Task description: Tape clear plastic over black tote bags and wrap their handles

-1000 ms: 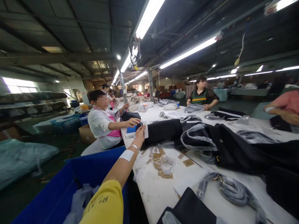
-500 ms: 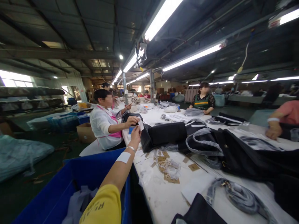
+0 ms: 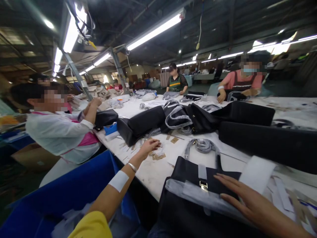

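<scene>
Black bag (image 3: 190,215) lying at the white table's (image 3: 151,177) near-left corner | my right hand (image 3: 250,198) kinda resting on it, fingers stretching out flat | my left hand (image 3: 150,145) hovering by some brown tags (image 3: 159,156), fingers half curling, honestly can't tell if they're pinching anything | blue bin (image 3: 81,185) sitting just beside the left edge

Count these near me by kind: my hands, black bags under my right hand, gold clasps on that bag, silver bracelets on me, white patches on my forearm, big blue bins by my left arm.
Hands: 2, left hand and right hand
Black bag: 1
Gold clasp: 1
Silver bracelet: 1
White patch: 1
Blue bin: 1
Total: 7
</scene>
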Demonstrator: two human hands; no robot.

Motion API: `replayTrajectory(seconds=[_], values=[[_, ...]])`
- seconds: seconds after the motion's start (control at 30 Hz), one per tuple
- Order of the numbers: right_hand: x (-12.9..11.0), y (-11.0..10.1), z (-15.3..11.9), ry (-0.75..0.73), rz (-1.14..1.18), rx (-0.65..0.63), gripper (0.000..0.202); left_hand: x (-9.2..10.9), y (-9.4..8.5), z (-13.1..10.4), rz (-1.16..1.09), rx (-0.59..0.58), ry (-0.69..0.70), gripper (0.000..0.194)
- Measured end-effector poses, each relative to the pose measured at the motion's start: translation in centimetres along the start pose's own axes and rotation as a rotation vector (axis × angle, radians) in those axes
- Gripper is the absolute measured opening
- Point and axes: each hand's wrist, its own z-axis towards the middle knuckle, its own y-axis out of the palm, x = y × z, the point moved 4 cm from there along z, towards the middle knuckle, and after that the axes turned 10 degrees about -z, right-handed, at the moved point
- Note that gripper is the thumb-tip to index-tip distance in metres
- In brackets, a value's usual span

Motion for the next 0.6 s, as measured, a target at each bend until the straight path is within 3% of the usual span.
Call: replayTrajectory(seconds=[0.07, 0.2, 0.3, 0.47, 0.6], values=[[-1.6, 2.1, 0.6, -0.004, -0.056, -0.114, 0.062, -1.5, 1.5, -0.6, 0.107, -0.082, -0.02, 0.026], [-3.6, 4.0, 0.3, -0.024, -0.165, -0.146, 0.062, -4.0, 3.2, -0.6, 0.277, -0.135, 0.004, 0.017], [-4.1, 3.8, -0.4, -0.029, -0.173, -0.122, 0.059, -5.8, 5.0, 0.1, 0.366, -0.102, 0.054, 0.016], [-4.5, 3.1, -0.4, -0.03, -0.146, -0.12, 0.057, -7.7, 8.7, 1.8, 0.44, -0.026, 0.122, 0.038], [-5.0, 1.8, -0.7, -0.045, -0.031, -0.011, 0.048, -7.5, 9.3, 2.6, 0.451, -0.014, 0.108, 0.04]])
